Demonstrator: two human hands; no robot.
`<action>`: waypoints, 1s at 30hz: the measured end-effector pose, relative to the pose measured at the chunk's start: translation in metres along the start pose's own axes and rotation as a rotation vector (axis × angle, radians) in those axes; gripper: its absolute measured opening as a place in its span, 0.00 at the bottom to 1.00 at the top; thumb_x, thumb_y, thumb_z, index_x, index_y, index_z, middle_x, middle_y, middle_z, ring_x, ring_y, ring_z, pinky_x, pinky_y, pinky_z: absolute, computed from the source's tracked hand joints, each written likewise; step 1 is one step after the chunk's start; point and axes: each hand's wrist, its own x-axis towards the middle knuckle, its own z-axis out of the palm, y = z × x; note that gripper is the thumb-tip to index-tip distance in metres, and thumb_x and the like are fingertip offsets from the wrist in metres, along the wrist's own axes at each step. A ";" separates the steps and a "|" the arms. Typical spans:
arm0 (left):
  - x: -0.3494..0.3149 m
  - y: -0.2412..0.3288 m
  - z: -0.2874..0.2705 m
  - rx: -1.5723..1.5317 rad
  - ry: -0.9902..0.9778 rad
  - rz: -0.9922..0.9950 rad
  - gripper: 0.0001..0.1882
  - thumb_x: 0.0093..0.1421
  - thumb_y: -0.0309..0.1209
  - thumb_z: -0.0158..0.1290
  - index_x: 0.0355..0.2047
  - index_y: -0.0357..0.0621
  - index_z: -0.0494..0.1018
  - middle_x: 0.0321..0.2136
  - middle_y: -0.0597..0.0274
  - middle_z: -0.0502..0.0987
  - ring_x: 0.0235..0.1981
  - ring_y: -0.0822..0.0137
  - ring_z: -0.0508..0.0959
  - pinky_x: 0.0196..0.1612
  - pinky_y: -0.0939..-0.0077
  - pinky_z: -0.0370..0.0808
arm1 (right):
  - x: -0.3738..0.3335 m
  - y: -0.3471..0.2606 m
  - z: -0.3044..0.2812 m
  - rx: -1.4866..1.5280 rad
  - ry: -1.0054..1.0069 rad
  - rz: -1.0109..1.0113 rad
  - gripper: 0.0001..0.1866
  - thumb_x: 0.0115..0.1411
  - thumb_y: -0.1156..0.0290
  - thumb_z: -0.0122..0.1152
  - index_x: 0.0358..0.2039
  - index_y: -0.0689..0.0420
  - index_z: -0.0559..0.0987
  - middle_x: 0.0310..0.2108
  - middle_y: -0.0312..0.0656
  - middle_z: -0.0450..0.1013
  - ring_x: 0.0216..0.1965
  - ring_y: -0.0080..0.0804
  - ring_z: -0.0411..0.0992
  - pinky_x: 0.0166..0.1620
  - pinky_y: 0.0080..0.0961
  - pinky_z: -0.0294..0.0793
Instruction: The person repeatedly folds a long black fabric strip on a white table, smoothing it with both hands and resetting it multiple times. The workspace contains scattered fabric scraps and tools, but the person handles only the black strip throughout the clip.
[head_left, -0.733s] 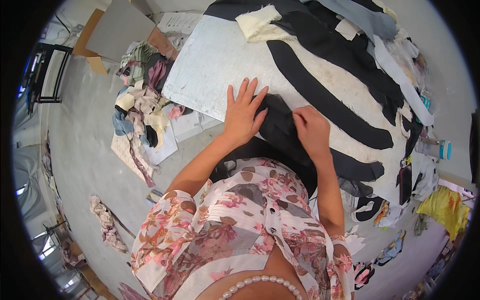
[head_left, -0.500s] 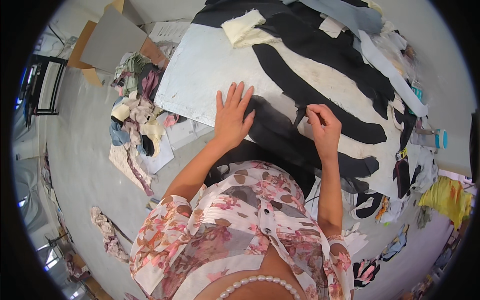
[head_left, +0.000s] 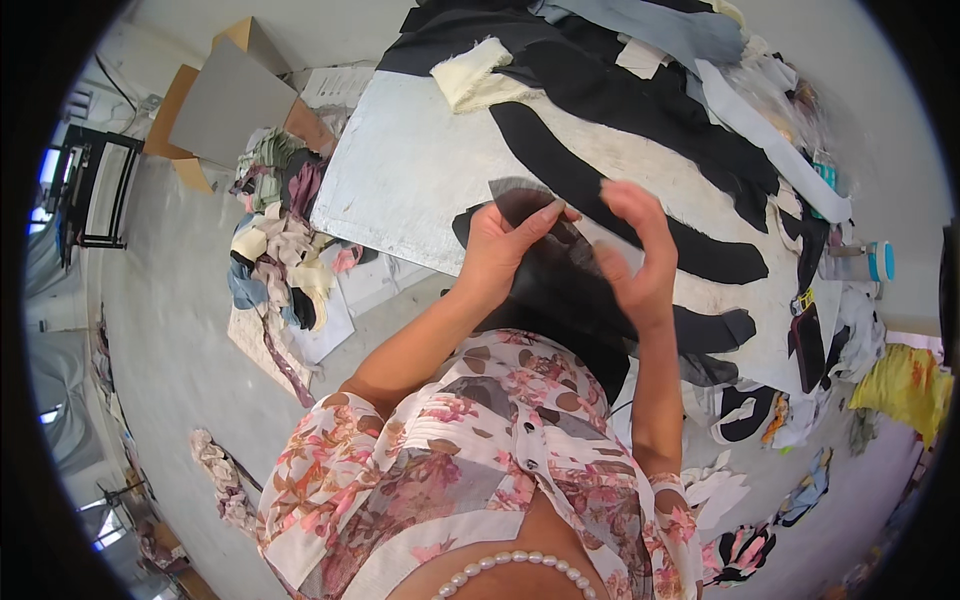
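A piece of sheer black fabric is lifted off the near edge of the table, its thin upper corner standing up. My left hand pinches it near that corner between thumb and fingers. Just to the right, my right hand hovers with thumb and forefinger apart, close to the fabric's right side; nothing shows in its grip. Beyond both hands lies a curved black fabric strip, flat on the white tabletop. The end of another black strip pokes out right of my right wrist.
Black cloth, a cream scrap and a pale strip cover the far side. A roll of tape and a dark phone-like object sit at the right edge. Scraps and a cardboard box stand left.
My left hand has risen from lying flat and now pinches the sheer fabric, which is lifted and folded up. My right hand has let go of the fabric's edge and opened.
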 end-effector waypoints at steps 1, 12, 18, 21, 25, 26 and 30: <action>0.002 0.003 0.005 0.020 0.009 0.037 0.09 0.63 0.27 0.57 0.41 0.37 0.75 0.36 0.56 0.82 0.36 0.71 0.80 0.40 0.77 0.78 | 0.003 0.005 -0.004 0.254 -0.061 0.146 0.26 0.55 0.69 0.66 0.54 0.59 0.73 0.53 0.45 0.72 0.55 0.38 0.71 0.53 0.28 0.71; 0.056 0.001 0.029 0.155 -0.001 0.147 0.12 0.65 0.30 0.56 0.41 0.31 0.77 0.27 0.61 0.81 0.23 0.73 0.79 0.26 0.80 0.75 | -0.055 0.021 -0.136 0.380 -0.318 0.802 0.26 0.51 0.80 0.66 0.53 0.61 0.74 0.29 0.33 0.78 0.30 0.13 0.71 0.34 0.10 0.67; 0.092 -0.017 0.065 0.060 -0.064 0.081 0.10 0.63 0.29 0.58 0.37 0.31 0.77 0.26 0.60 0.80 0.21 0.74 0.78 0.20 0.82 0.75 | -0.080 -0.016 -0.245 0.057 -0.008 0.881 0.22 0.50 0.83 0.64 0.48 0.60 0.76 0.24 0.27 0.71 0.26 0.11 0.66 0.30 0.10 0.63; 0.104 -0.013 0.055 0.087 -0.023 0.041 0.11 0.60 0.29 0.62 0.34 0.32 0.76 0.25 0.59 0.80 0.17 0.74 0.76 0.17 0.83 0.74 | -0.074 -0.025 -0.254 0.040 -0.016 0.825 0.23 0.49 0.84 0.66 0.48 0.60 0.76 0.24 0.27 0.71 0.26 0.11 0.66 0.30 0.09 0.61; 0.113 0.000 0.006 0.258 0.001 -0.055 0.10 0.61 0.31 0.61 0.30 0.36 0.75 0.22 0.59 0.79 0.14 0.75 0.74 0.17 0.83 0.72 | -0.061 -0.004 -0.208 0.071 -0.100 0.881 0.21 0.50 0.85 0.65 0.47 0.60 0.76 0.23 0.23 0.67 0.26 0.08 0.62 0.29 0.09 0.59; 0.115 0.000 -0.011 0.329 0.013 -0.060 0.11 0.61 0.32 0.61 0.28 0.39 0.74 0.21 0.60 0.78 0.14 0.75 0.74 0.16 0.84 0.70 | -0.063 0.012 -0.194 0.069 -0.118 0.865 0.21 0.50 0.85 0.65 0.46 0.60 0.76 0.22 0.23 0.66 0.25 0.08 0.61 0.28 0.09 0.57; 0.126 -0.003 -0.059 0.558 0.124 -0.007 0.12 0.61 0.32 0.61 0.24 0.43 0.72 0.19 0.64 0.77 0.16 0.76 0.76 0.17 0.84 0.67 | -0.057 0.039 -0.145 0.058 -0.153 0.859 0.19 0.49 0.85 0.66 0.43 0.61 0.77 0.19 0.23 0.61 0.23 0.10 0.57 0.27 0.11 0.55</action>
